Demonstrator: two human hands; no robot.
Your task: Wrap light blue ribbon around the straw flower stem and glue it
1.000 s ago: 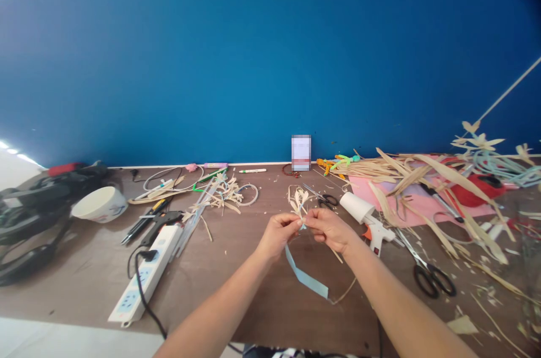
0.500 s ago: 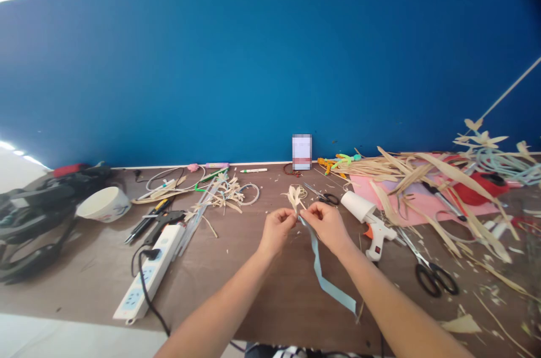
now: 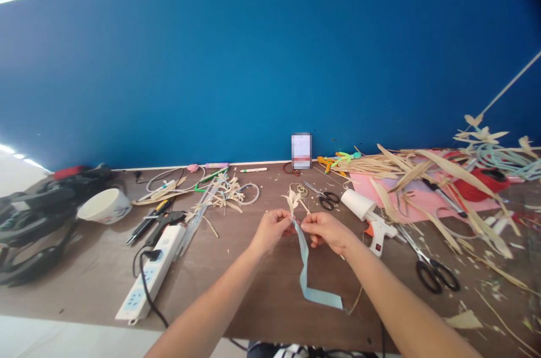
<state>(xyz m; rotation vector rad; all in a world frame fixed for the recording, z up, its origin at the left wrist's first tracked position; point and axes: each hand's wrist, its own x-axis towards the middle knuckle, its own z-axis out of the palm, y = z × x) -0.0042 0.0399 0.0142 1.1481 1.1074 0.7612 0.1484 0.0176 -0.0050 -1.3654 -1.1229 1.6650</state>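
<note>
A small pale straw-coloured flower point(image 3: 292, 200) stands upright above the fingertips of my left hand point(image 3: 275, 228). That hand is closed, pinching the flower's base where a light blue ribbon point(image 3: 304, 262) meets it. The ribbon hangs down and bends right, its loose end lying on the table. My right hand point(image 3: 326, 231) is closed just to the right, thumb and finger pinched at the ribbon's edge near the flower base. A thin pale strip point(image 3: 307, 208) shows above the right fingers; its middle is hidden by the hand.
Small scissors point(image 3: 327, 200) lie beyond my hands. Rightward are a white glue gun point(image 3: 380, 231), larger scissors point(image 3: 435, 274) and dried husk strips point(image 3: 406, 166) over pink paper point(image 3: 363, 186). On the left sit a power strip point(image 3: 154, 273), a dark glue gun point(image 3: 163, 225) and a white bowl point(image 3: 105, 206).
The flower has shifted slightly left and down with my left hand. My right hand has drawn a little away from the left one. The ribbon's tail has swung left and bends more sharply.
</note>
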